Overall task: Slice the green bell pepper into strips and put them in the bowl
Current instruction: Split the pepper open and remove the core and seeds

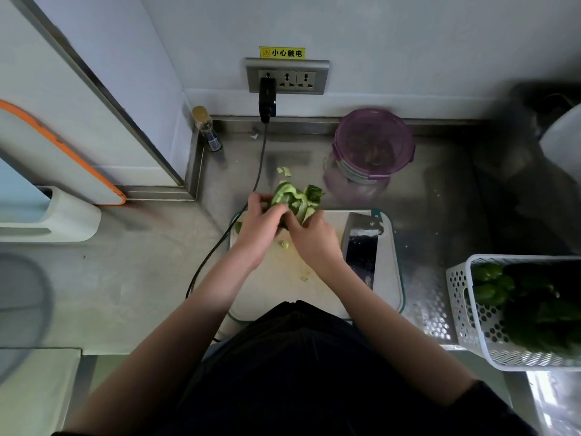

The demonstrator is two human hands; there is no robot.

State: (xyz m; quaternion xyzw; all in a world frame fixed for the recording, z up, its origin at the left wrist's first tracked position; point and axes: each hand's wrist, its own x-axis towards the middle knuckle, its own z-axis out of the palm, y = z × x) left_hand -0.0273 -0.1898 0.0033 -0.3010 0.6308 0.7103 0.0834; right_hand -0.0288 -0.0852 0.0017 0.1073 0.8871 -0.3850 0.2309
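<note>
Pepper strips [297, 201] bunched at frame centre, above the board's [390, 278] far edge, gripped between both hands: left hand [262, 226] and right hand [311, 237] curl round them. Cleaver [361, 243] lies on board. Purple bowl [372, 146] upper right, on steel counter [141, 262].

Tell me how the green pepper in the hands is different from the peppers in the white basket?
The pepper pieces are cut into strips; the basket peppers look whole. Both hands, left and right, hold the pieces above the cutting board; the others lie untouched in the basket. Both are green.
</note>
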